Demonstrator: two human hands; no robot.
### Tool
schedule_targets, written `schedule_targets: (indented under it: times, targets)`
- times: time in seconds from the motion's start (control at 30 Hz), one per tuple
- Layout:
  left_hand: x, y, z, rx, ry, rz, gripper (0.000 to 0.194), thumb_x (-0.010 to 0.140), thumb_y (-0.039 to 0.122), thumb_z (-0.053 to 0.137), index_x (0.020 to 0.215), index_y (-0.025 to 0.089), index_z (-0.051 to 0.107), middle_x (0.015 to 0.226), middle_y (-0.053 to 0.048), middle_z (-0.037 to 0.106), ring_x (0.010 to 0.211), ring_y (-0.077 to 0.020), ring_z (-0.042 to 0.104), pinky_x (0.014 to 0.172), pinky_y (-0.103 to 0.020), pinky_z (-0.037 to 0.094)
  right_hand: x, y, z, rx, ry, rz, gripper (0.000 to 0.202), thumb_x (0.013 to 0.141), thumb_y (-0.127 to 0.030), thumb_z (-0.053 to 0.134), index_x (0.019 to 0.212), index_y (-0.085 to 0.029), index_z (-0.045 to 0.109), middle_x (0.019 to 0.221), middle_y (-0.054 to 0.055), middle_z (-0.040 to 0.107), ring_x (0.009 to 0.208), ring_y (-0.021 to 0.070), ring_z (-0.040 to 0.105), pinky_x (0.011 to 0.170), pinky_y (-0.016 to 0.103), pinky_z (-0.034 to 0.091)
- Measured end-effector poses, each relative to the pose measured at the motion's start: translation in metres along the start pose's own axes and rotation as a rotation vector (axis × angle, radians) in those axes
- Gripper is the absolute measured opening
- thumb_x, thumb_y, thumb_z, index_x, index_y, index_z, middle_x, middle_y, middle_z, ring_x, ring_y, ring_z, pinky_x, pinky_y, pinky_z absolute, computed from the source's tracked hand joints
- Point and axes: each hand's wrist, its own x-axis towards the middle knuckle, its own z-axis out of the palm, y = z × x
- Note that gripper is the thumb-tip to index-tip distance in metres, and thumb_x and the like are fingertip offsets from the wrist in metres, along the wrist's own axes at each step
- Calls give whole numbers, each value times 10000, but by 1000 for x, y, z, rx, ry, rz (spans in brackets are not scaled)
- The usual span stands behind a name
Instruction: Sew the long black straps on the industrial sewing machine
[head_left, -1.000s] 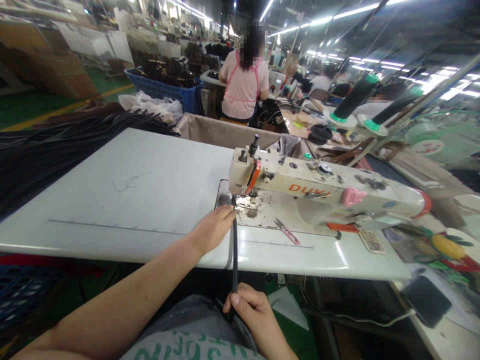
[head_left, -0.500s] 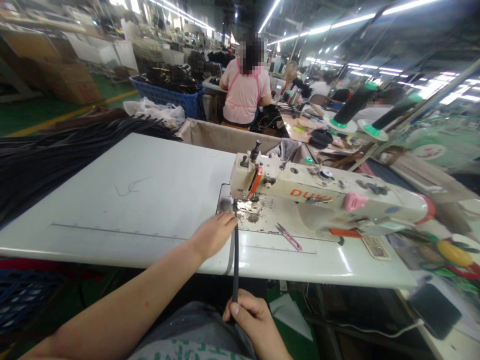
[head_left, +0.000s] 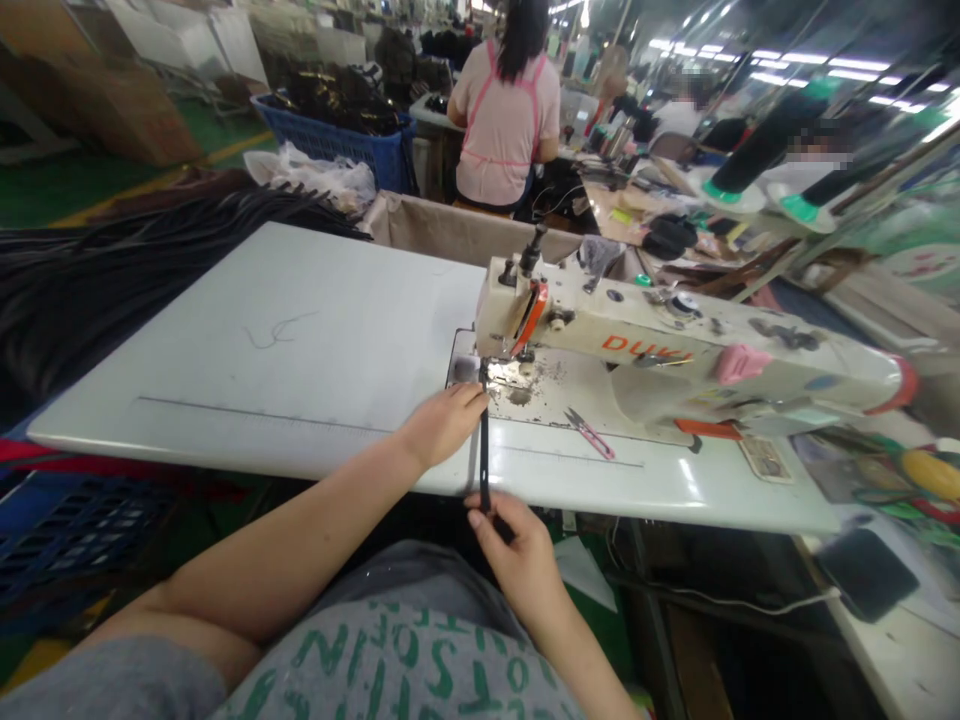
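A narrow black strap (head_left: 484,450) runs from under the needle area of a white sewing machine (head_left: 585,320) toward the table's front edge. My left hand (head_left: 448,420) lies beside the needle, its fingertips pressed on the strap near the presser foot. At the table's edge my right hand (head_left: 517,540) pinches the strap's near end between thumb and fingers. Pink-handled thread snips (head_left: 591,434) lie on the machine bed, to the right of the strap.
Long black strips (head_left: 150,260) are piled at the left of the white table (head_left: 225,300). Loose thread (head_left: 281,330) lies on the tabletop. Beyond stand a blue basket (head_left: 337,140) and a seated person (head_left: 502,120). A dark phone (head_left: 866,572) is at the right.
My right hand has come up closer to the table edge, and less strap shows between my hands. The left hand stays by the needle. The whole view has tilted downward.
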Motion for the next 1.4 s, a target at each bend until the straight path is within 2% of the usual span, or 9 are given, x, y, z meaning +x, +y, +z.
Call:
schedule_targets:
  times: [0.1,0.2,0.3,0.43,0.6,0.8,1.07,1.2,1.4]
  targets:
    - [1,0,-1,-35,-16,-19,236,1030,161,469,1167,154,661,1258,-130,646,1199,-254,647,1108,-425,525,5,-3,2,-83,44,-6,196,908,-329,672,979,-189,788,851,53,750,814,227,686,809,329,537]
    - [2,-2,-1,-35,-31,0,249,1033,163,462,1181,133,660,1257,-143,646,1203,-258,643,1099,-426,528,14,-7,3,-60,81,20,217,932,-322,631,1035,-198,777,957,78,802,915,253,728,892,365,537]
    - [2,-2,-1,-10,-23,23,252,1035,160,462,1188,124,659,1251,-149,652,1198,-259,644,1082,-419,536,26,-10,4,208,66,115,223,921,-339,641,1075,-202,727,989,83,823,950,250,750,941,385,539]
    - [1,-2,-1,13,3,16,237,1030,151,475,1172,144,665,1251,-130,659,1168,-242,658,1057,-396,546,32,-10,6,579,-80,287,257,896,-431,704,1011,-202,707,855,45,814,747,192,721,796,331,555]
    - [0,0,-1,38,8,31,225,1027,148,481,1141,142,674,1237,-137,669,1174,-255,657,1065,-415,540,17,-3,8,536,-55,339,345,876,-524,765,917,-181,765,795,45,801,719,163,660,713,272,485]
    - [0,-1,2,27,4,39,233,1023,126,481,1175,137,657,1233,-124,681,1216,-259,642,1085,-420,537,-3,6,12,655,-63,437,426,841,-605,789,875,-181,777,792,47,783,783,185,685,785,294,499]
    - [-4,-4,11,31,81,41,226,1030,156,481,1179,163,651,1253,-121,675,1207,-255,648,1077,-427,548,-2,15,5,491,-27,314,488,852,-662,732,771,-183,782,728,55,774,712,186,639,690,285,462]
    - [-4,-5,13,4,54,42,219,1022,146,486,1175,162,641,1251,-118,674,1251,-267,630,1100,-438,537,-1,19,3,386,-51,279,451,808,-622,772,767,-173,775,690,48,756,662,176,627,665,285,458]
    - [-2,-3,9,-125,92,-44,298,1004,155,519,1294,188,583,1331,-119,637,1237,-254,645,1087,-425,555,-3,26,12,449,-55,482,488,709,-579,829,939,-188,647,657,-6,722,461,131,606,461,224,411]
